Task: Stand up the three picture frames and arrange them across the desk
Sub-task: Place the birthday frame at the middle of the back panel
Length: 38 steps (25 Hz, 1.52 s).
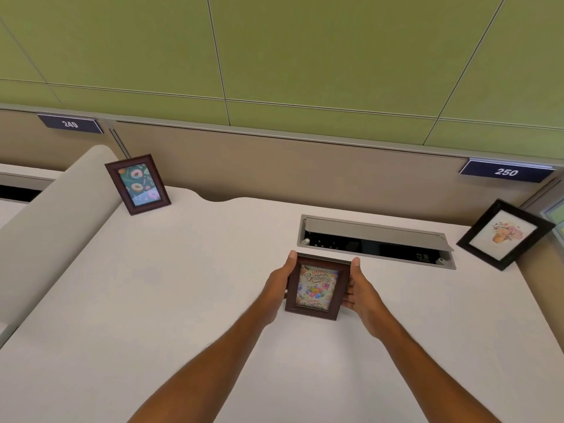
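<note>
We see the pale desk [152,300] filling the lower two thirds of the frame, with a green panelled wall [305,47] above it and a beige partition [274,166] running across the middle. A rounded grey divider [52,215] slants down the left edge. Just right of centre, an open cable tray [375,239] is sunk into the desk surface, its grey lid tilted up.

Our two forearms reach up from the bottom edge toward the centre. Between them we hold the birthday frame [317,286], a dark brown frame with balloons and "Happy Birthday" lettering; it sits just below the near left corner of the cable tray, upright and facing us, its lower edge at or close to the desk, though we cannot tell if it touches. Our left hand [279,282] is clamped on its left side, thumb on the top corner; our right hand [358,288] grips the right side, thumb up on the top corner, fingers curled behind.

In the upper left stands the donut frame [138,184], brown, by the partition. At the right edge stands the flower frame [503,235], black, tilted in our view.

Small number plates read 249 [70,124] at upper left and 250 [506,171] at upper right
</note>
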### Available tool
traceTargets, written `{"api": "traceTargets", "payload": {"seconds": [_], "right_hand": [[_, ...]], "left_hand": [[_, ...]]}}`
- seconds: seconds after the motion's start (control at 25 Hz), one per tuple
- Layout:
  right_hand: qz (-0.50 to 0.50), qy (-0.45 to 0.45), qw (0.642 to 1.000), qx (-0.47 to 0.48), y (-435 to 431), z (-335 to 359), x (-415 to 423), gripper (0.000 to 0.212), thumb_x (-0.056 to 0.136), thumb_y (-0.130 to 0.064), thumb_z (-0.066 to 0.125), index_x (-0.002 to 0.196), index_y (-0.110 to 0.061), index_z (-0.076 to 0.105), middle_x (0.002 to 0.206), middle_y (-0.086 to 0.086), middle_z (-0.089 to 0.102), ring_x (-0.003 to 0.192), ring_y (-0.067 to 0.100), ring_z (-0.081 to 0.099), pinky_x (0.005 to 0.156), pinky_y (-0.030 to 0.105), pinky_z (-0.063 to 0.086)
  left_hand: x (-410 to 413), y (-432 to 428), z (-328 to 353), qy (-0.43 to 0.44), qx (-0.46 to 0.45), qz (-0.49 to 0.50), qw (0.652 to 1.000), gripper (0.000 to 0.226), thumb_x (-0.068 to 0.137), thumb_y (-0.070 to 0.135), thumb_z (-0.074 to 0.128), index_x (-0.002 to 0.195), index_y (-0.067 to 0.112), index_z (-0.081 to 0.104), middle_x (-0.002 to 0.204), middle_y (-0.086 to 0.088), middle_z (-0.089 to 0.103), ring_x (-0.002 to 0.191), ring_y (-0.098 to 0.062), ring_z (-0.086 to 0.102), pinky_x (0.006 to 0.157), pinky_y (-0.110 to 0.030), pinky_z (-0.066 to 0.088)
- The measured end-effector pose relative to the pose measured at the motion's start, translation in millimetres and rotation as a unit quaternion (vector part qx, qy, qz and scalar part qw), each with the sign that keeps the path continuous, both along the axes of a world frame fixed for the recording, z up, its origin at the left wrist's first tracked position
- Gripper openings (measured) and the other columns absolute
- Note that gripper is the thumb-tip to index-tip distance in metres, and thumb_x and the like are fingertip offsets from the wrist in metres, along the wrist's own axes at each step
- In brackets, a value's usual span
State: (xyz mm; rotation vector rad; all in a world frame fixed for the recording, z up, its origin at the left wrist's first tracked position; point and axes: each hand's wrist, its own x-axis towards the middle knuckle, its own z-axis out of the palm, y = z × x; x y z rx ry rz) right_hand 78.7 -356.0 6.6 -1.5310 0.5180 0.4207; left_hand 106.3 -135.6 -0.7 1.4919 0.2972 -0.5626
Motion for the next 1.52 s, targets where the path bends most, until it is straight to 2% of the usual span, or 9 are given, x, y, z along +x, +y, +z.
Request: {"api": "traceTargets", "payload": {"seconds": [0.16, 0.32, 0.48, 0.68, 0.88, 1.04, 1.2, 1.4, 1.52], "right_hand": [[-0.008, -0.004, 1.0, 0.0, 11.2, 5.5, 8.0, 0.075, 0.088, -0.087, 0.033, 0.131, -0.036, 0.067, 0.126, -0.003, 0.077, 0.116, 0.019, 0.074, 0.1, 0.04, 0.056], [0.0, -0.007, 1.0, 0.005, 30.1, 15.1, 24.7, 0.078, 0.088, -0.087, 0.035, 0.135, -0.033, 0.065, 0.126, 0.0, 0.076, 0.117, 0.022, 0.073, 0.104, 0.042, 0.056], [0.019, -0.023, 0.999, 0.011, 50.9, 25.0, 51.0, 0.088, 0.082, -0.092, 0.038, 0.139, -0.031, 0.066, 0.132, 0.003, 0.076, 0.122, 0.024, 0.073, 0.102, 0.04, 0.057], [0.03, -0.056, 0.998, 0.013, 76.7, 42.2, 101.4, 0.089, 0.07, -0.103, 0.043, 0.126, -0.039, 0.07, 0.128, -0.002, 0.079, 0.118, 0.018, 0.075, 0.093, 0.035, 0.059], [0.036, -0.066, 0.997, 0.01, 94.9, 56.5, 153.4, 0.071, 0.079, -0.097, 0.041, 0.112, -0.042, 0.071, 0.112, -0.01, 0.08, 0.105, 0.013, 0.077, 0.08, 0.029, 0.059], [0.041, -0.078, 0.996, 0.012, 100.7, 57.6, 191.0, 0.055, 0.099, -0.082, 0.035, 0.112, -0.04, 0.068, 0.11, -0.011, 0.075, 0.102, 0.011, 0.072, 0.079, 0.029, 0.056], [0.039, -0.085, 0.996, 0.004, 103.0, 49.9, 223.9, 0.055, 0.103, -0.077, 0.036, 0.121, -0.035, 0.066, 0.113, -0.007, 0.073, 0.103, 0.013, 0.071, 0.094, 0.036, 0.053], [0.037, -0.084, 0.996, -0.011, 102.2, 36.5, 254.9, 0.051, 0.103, -0.077, 0.036, 0.105, -0.037, 0.069, 0.105, -0.009, 0.076, 0.097, 0.01, 0.073, 0.087, 0.034, 0.056], [0.043, -0.078, 0.996, -0.014, 100.3, 29.4, 268.0, 0.055, 0.102, -0.078, 0.036, 0.106, -0.036, 0.07, 0.108, -0.004, 0.077, 0.1, 0.014, 0.074, 0.097, 0.04, 0.055]], "left_hand": [[7.2, 8.5, 0.9, -0.001, -0.007, 0.0, 1.0, 0.046, 0.101, 0.081, 0.034, 0.092, 0.068, 0.077, 0.097, 0.03, 0.082, 0.089, 0.007, 0.079, 0.087, -0.029, 0.052], [18.3, 24.1, 8.5, 0.005, 0.012, 0.021, 1.0, 0.055, 0.1, 0.081, 0.035, 0.101, 0.049, 0.08, 0.094, 0.024, 0.084, 0.103, -0.007, 0.076, 0.095, -0.036, 0.051], [43.4, 44.6, 22.0, -0.004, 0.019, 0.027, 0.999, 0.056, 0.099, 0.083, 0.035, 0.104, 0.047, 0.078, 0.093, 0.026, 0.083, 0.108, -0.01, 0.074, 0.089, -0.033, 0.053], [97.3, 68.8, 44.0, -0.031, 0.015, 0.042, 0.999, 0.06, 0.098, 0.085, 0.036, 0.101, 0.048, 0.083, 0.102, 0.019, 0.085, 0.109, -0.013, 0.076, 0.09, -0.037, 0.055], [153.2, 82.0, 55.9, -0.048, 0.018, 0.067, 0.996, 0.061, 0.098, 0.084, 0.037, 0.114, 0.039, 0.074, 0.101, 0.016, 0.085, 0.111, -0.016, 0.075, 0.094, -0.042, 0.056], [189.6, 83.8, 53.1, -0.045, 0.012, 0.071, 0.996, 0.063, 0.099, 0.083, 0.034, 0.127, 0.037, 0.066, 0.125, 0.003, 0.077, 0.121, -0.025, 0.07, 0.104, -0.049, 0.053], [217.4, 83.2, 45.6, -0.039, 0.01, 0.083, 0.996, 0.075, 0.097, 0.085, 0.035, 0.139, 0.03, 0.062, 0.134, -0.004, 0.073, 0.123, -0.028, 0.068, 0.111, -0.052, 0.05], [245.3, 80.8, 34.7, -0.036, 0.01, 0.084, 0.996, 0.068, 0.097, 0.086, 0.035, 0.127, 0.034, 0.067, 0.124, 0.001, 0.076, 0.117, -0.022, 0.071, 0.104, -0.047, 0.052], [255.0, 80.5, 27.5, -0.034, 0.012, 0.09, 0.995, 0.071, 0.097, 0.086, 0.035, 0.131, 0.032, 0.067, 0.128, -0.002, 0.076, 0.122, -0.026, 0.07, 0.104, -0.047, 0.052]]}}
